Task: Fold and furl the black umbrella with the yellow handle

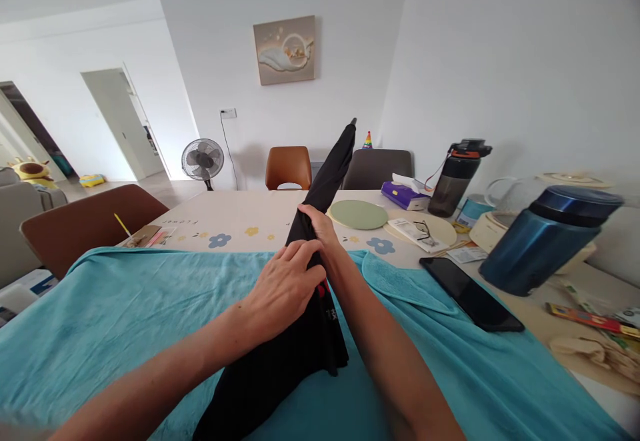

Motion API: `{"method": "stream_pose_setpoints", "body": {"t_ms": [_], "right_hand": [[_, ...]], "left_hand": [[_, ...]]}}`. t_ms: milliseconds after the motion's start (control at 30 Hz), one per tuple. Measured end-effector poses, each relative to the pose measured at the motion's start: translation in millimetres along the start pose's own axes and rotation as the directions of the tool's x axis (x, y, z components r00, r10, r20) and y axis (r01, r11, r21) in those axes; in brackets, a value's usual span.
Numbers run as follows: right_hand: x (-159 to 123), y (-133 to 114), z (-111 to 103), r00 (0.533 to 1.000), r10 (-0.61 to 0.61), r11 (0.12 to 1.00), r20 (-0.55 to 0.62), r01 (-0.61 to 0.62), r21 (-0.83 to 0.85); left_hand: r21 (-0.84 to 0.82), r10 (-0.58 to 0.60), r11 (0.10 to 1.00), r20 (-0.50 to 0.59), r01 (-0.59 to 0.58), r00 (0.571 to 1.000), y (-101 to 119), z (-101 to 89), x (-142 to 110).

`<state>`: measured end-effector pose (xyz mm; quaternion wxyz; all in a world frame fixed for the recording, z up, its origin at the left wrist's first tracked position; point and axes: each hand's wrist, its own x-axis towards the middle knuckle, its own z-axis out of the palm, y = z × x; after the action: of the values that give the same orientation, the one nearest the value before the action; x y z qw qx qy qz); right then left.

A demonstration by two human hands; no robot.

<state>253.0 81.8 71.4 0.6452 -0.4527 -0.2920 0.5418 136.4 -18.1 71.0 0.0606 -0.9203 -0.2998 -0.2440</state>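
Observation:
A black umbrella slants up and away from me, its tip pointing toward the far wall. My right hand is wrapped around it at mid-length, thumb along the cloth. Just below, my left hand is closed over the canopy with bent fingers, hiding part of it. The canopy's lower part hangs loose and spread near me, with a small red patch and pale lettering by my left fingers. The umbrella's handle is out of sight. Beneath it a turquoise towel covers the near part of the table.
On the right are a black phone, a blue thermos, a dark water bottle, a purple tissue box and glasses. A green round mat lies beyond my hands. Chairs and a fan stand behind.

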Motion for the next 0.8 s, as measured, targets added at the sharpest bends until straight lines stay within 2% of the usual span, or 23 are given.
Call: {"method": "stream_pose_setpoints", "body": {"t_ms": [67,133,200,267,333,467,600,667,700,800], "right_hand": [[2,2,0,1.000,0.017,0.999,0.008,-0.018,0.032],[6,5,0,0.999,0.029,0.997,0.029,-0.031,0.066],[9,9,-1,0.998,0.041,0.996,0.055,-0.045,0.076],[10,10,-1,0.996,0.051,0.995,0.077,-0.057,0.081],[10,10,-2,0.994,0.059,0.993,0.094,-0.068,0.096],[8,8,-1,0.992,0.093,0.989,0.080,-0.101,0.105],[6,4,1,0.993,0.103,0.988,0.050,-0.108,0.109],[5,3,3,0.993,0.099,0.988,0.061,-0.106,0.116],[5,3,3,0.993,0.097,0.987,0.069,-0.105,0.120],[2,3,5,0.991,0.105,0.985,0.079,-0.115,0.131]], "left_hand": [[-0.139,-0.024,0.990,0.040,0.029,0.999,-3,-6.1,-2],[-0.351,-0.109,0.926,0.107,0.140,0.988,-11,-14.5,-6],[-0.548,-0.226,0.784,0.185,0.291,0.956,-26,-24.7,-9],[-0.663,-0.319,0.645,0.217,0.379,0.922,-45,-35.5,-11],[-0.683,-0.362,0.597,0.238,0.420,0.901,-64,-44.6,-12],[-0.569,-0.388,0.624,0.369,0.535,0.845,-86,-49.2,-19],[-0.600,-0.363,0.627,0.339,0.497,0.868,-91,-34.6,-36],[-0.664,-0.396,0.559,0.312,0.496,0.864,-94,-23.8,-46],[-0.683,-0.427,0.515,0.319,0.517,0.846,-96,-18.2,-50],[-0.672,-0.445,0.363,0.484,0.646,0.753,-99,-1.8,-62]]}}
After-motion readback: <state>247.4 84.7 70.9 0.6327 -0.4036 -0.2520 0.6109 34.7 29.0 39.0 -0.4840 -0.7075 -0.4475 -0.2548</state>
